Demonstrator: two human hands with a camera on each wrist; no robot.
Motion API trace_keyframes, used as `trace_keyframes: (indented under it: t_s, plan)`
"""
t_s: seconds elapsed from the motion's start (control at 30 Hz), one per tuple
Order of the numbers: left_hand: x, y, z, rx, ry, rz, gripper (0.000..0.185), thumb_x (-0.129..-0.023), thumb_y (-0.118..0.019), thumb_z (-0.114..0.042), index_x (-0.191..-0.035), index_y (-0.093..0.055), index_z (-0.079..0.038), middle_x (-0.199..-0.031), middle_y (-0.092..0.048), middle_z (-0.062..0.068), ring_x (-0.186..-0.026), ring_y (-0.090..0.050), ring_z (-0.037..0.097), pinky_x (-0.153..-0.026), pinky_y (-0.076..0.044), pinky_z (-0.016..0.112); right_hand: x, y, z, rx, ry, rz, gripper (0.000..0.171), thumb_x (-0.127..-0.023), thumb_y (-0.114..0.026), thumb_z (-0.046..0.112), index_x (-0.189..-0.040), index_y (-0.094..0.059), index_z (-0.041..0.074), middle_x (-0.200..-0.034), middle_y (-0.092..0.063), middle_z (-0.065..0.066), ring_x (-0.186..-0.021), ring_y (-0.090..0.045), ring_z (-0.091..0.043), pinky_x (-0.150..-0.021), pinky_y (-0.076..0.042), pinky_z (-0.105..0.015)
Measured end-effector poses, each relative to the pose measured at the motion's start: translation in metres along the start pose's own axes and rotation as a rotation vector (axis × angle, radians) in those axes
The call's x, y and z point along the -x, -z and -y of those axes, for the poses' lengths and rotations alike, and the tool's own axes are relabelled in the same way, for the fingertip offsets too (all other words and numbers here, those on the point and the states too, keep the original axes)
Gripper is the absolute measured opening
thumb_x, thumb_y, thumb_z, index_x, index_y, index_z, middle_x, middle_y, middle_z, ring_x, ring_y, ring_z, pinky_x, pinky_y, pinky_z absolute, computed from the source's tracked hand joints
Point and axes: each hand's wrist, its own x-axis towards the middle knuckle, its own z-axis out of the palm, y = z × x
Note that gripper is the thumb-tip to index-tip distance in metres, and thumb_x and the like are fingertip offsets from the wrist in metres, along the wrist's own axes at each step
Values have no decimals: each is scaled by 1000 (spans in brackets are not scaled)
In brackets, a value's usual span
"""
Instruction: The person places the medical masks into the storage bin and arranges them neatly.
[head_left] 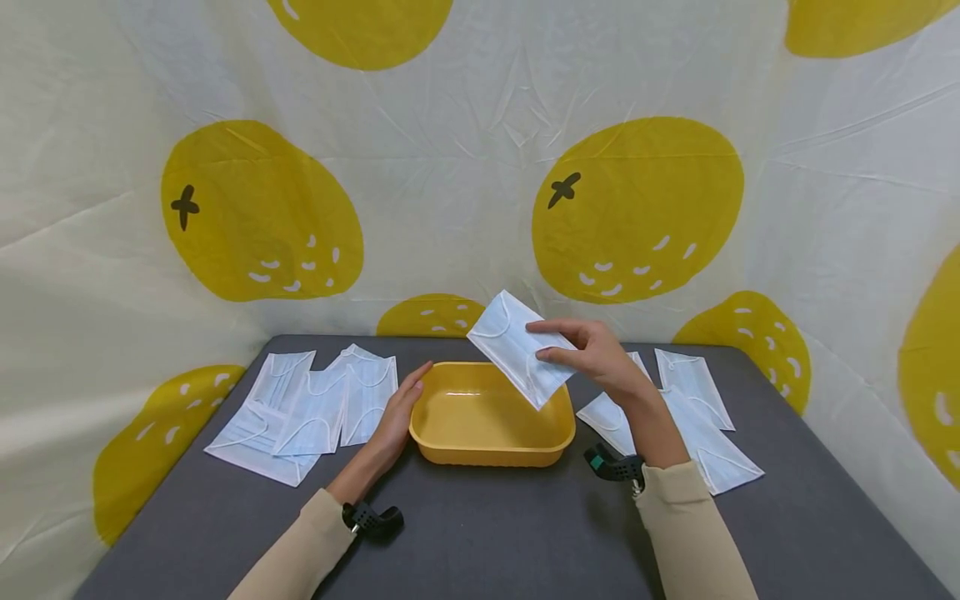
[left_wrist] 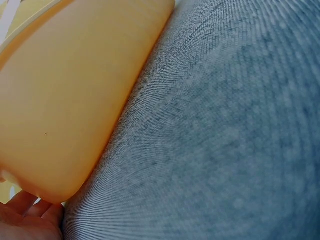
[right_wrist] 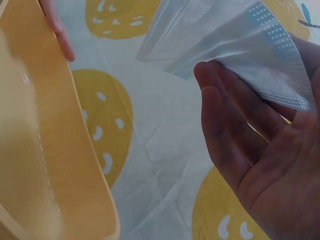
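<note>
A pale blue face mask with white ear loops is held up over the right back part of a yellow plastic tub. Its right end is pinched between the thumb and fingers of my right hand. In the right wrist view the mask bends above the palm. My left hand rests along the tub's left side, fingers extended and touching the wall near the rim. The left wrist view has those fingertips against the tub's corner. The visible floor of the tub is bare.
Several overlapping masks lie on the grey table left of the tub. More masks lie to the right, partly hidden behind my right forearm. A white curtain with yellow fruit prints hangs behind the table. Each wrist wears a black strap.
</note>
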Motion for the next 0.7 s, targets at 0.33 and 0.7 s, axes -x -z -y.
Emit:
trace_keyframes:
  t_s: [0.33,0.7]
  plan:
    - [-2,-1,2,-3,5,-10,50,-114,-30,-31,-162,-33,-17,-170,-29,10,-156,-31,33,-128,-22,54,-6,-2,2,-32,-22,42,42,-94,-75,12,-134,-68,5,-135,-65,-17,-96,-66,-16,-77,-59,-24]
    - [0,-1,-1,-1,17,-12,48,-114,-30,-29,-162,-34,-21,-169,-29,5,-156,-30,29,-129,-23,51,-17,-5,-4,-14,-53,88,33,-94,-73,8,-126,-74,8,-137,-66,-13,-112,-62,-25,-85,-57,-24]
